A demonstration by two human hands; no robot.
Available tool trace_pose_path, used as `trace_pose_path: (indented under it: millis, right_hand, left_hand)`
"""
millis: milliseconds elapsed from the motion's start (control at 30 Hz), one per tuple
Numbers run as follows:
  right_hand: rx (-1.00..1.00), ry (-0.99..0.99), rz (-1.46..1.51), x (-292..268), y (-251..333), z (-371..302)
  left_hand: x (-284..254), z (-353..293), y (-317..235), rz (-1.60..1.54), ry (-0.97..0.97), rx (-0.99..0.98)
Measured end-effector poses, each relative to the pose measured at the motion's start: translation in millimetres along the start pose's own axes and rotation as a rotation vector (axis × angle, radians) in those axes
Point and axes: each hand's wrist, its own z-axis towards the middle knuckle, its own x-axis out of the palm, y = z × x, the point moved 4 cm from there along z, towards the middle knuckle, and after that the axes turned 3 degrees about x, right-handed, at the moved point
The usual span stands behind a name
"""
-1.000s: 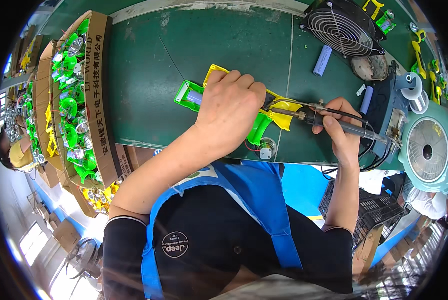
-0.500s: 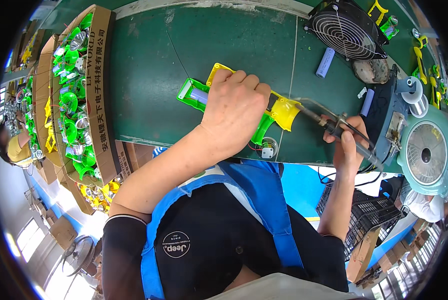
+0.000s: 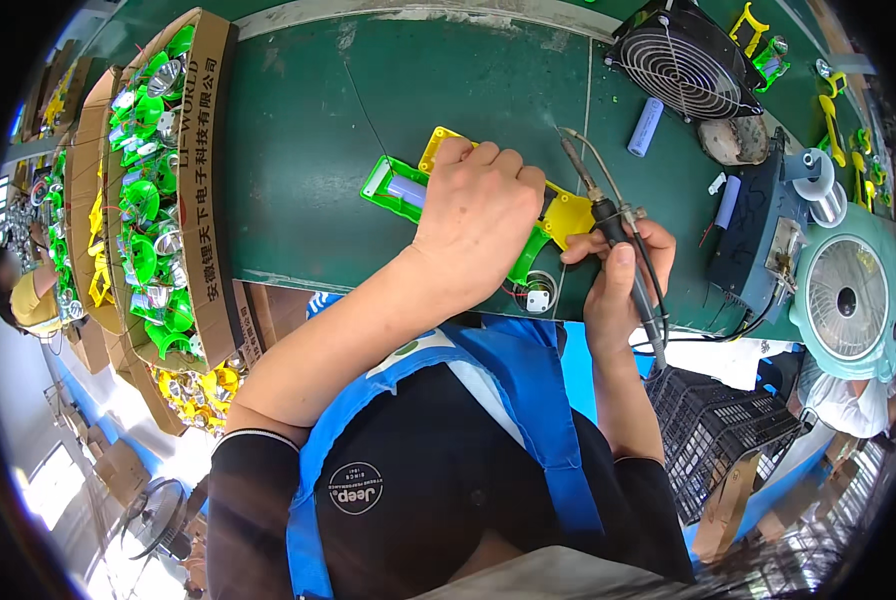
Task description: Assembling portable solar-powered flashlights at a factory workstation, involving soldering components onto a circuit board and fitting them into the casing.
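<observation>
My left hand (image 3: 480, 215) is closed over a green flashlight housing half (image 3: 376, 186) and a yellow housing half (image 3: 570, 218), pressing them together above the bench; its fingertips are hidden. A lilac cylindrical battery (image 3: 406, 190) lies in the green half, with a thin dark wire rising from that end. At the green half's near end sits a round lamp head with a white square part (image 3: 538, 300). My right hand (image 3: 623, 275) grips a soldering iron (image 3: 609, 222) with a thin solder feed tube along it. The iron's tip points up and away, apart from the yellow half.
On the green bench (image 3: 298, 150), a tall carton (image 3: 208, 170) of green lamp parts stands left. At right are a black fan (image 3: 683, 65), loose batteries (image 3: 646, 127), a dark soldering station (image 3: 758, 235), a solder spool (image 3: 826, 205) and a pale green fan (image 3: 848, 300).
My right hand has moved left with the soldering iron, whose tip now points farther up and away. The left hand keeps its grip on the housing halves.
</observation>
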Motion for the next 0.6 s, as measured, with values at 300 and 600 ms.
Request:
trace_pose_path:
  millis: [300,600]
  right_hand:
    - [-0.061,-0.092,0.127,-4.4,-4.8,7.4]
    - [-0.097,-0.096,0.259,-13.6,-12.2,8.6]
  left_hand:
    - [-2.2,-2.3,3.6,-0.027,-0.005,-0.004]
    - [-85.8,-40.4,48.7,-0.121,-0.089,-0.088]
